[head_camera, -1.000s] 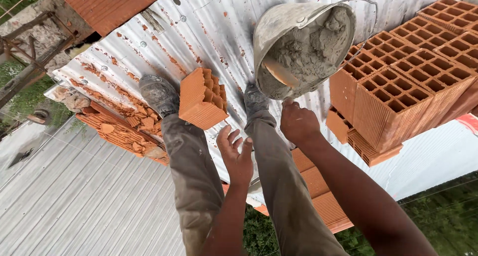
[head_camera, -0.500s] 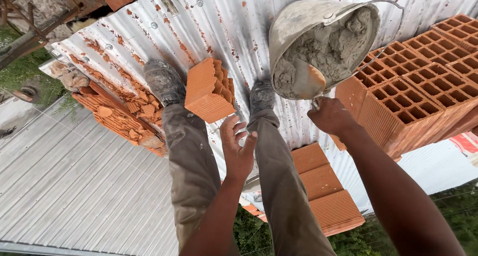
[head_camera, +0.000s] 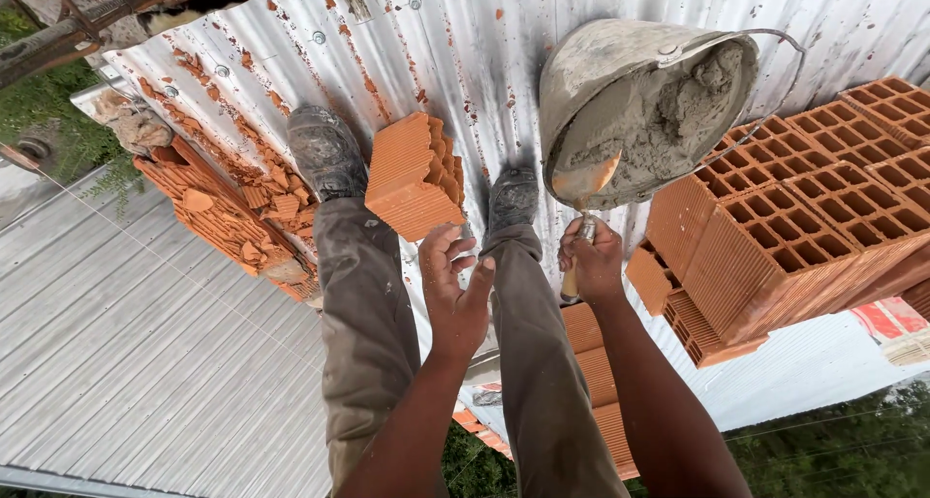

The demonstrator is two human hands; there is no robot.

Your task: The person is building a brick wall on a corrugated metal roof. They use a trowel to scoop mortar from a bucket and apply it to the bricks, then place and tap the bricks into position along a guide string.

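Observation:
My right hand [head_camera: 593, 264] grips the wooden handle of a trowel [head_camera: 584, 190] whose blade lies in the grey mortar inside a tilted metal bucket [head_camera: 620, 86]. My left hand [head_camera: 457, 287] is open with spread fingers, just below an orange hollow clay brick [head_camera: 412, 175] that lies between my two boots on the corrugated metal roof sheet [head_camera: 436, 43]. My legs in grey trousers run down the middle of the view.
A stack of hollow orange bricks [head_camera: 794, 227] sits right of the bucket. More bricks [head_camera: 591, 362] lie below my right hand. Broken brick pieces [head_camera: 232, 217] edge the sheet at left, with another grey roof [head_camera: 136, 343] beyond.
My right hand has taken hold of the trowel handle at the bucket. My left hand has moved up closer to the loose brick. The view has shifted slightly.

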